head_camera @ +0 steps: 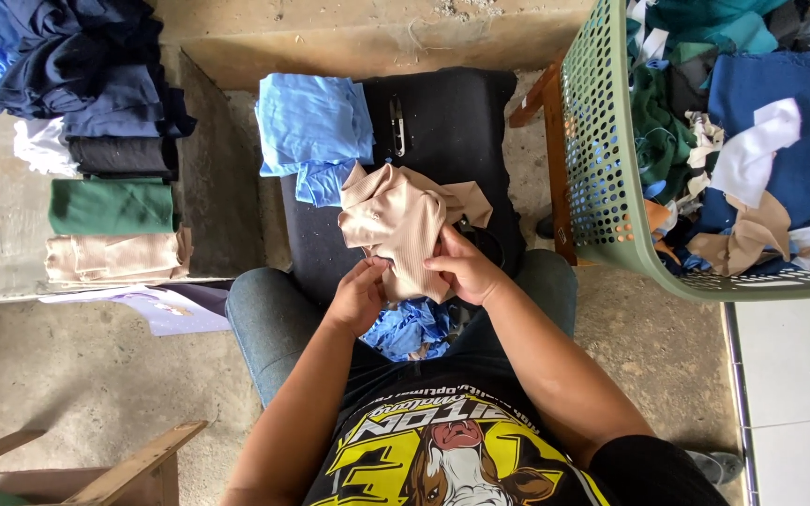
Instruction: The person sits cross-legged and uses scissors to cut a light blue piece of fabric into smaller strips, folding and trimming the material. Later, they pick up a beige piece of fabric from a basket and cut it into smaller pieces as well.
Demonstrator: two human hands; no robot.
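Note:
A beige ribbed cloth piece (396, 220) is bunched over the black padded board (452, 122) on my lap. My left hand (360, 292) pinches its lower left edge. Gripping the cloth's lower right side is my right hand (466, 267). Light blue fabric pieces (313, 126) lie on the board's far left. Crumpled blue fabric (410, 328) sits in my lap below the hands. Small metal snips (397, 125) rest on the board.
A green perforated laundry basket (602, 141) full of mixed fabric scraps stands at right on a wooden stool (546, 103). Folded stacks lie at left: dark blue (96, 70), green (110, 206), beige (114, 255). Wooden frame pieces (133, 464) are at bottom left.

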